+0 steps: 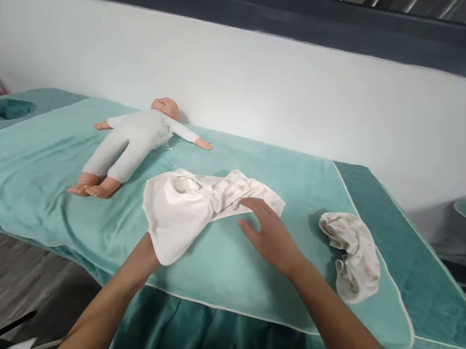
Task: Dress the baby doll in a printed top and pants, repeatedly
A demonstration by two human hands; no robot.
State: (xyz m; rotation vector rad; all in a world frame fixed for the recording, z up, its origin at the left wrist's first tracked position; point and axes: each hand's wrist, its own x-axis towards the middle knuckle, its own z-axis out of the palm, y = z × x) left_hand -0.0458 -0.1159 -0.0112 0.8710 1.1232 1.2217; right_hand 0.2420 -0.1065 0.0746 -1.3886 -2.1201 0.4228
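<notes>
A white baby garment [186,205] with a small print on its right part lies bunched on the bed in front of me. My left hand [151,251] reaches into or under its left end, so the cloth hides the fingers. Over the printed part of the garment, my right hand [271,231] is open, fingers stretched out and thumb apart. Whether its fingertips touch the fabric I cannot tell. A baby doll [137,139] in a pale outfit lies on its back at the left, with bare feet and arms spread.
Another crumpled printed white cloth [353,253] lies to the right of my right arm. A green blanket with pale piping [268,299] covers the bed. Behind it stands a white wall [269,93] beneath a dark window frame [280,12].
</notes>
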